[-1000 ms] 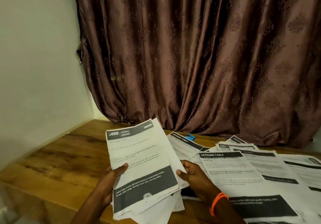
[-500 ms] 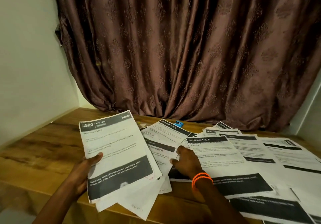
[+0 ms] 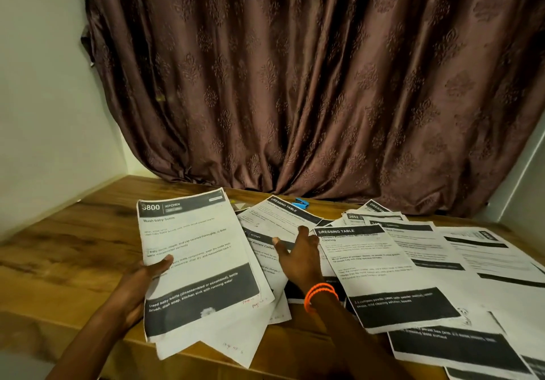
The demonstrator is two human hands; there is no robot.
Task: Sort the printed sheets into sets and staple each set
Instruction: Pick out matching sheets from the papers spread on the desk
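Observation:
My left hand grips a stack of printed sheets by its left edge, thumb on top; the top page reads "3800 Kitchen, Wash baby bottle". My right hand, an orange band on its wrist, reaches with straight fingers over a kitchen sheet lying on the wooden table. A "Dressing Table" sheet lies just to its right. A small blue stapler sits at the back near the curtain, partly hidden by paper.
Several more printed sheets overlap across the right half of the table, some hanging over the front edge. A brown patterned curtain hangs behind. A pale wall bounds the left side.
My right hand has let go of the held stack and moved forward over the sheets on the table. The stack in my left hand has shifted left and lower.

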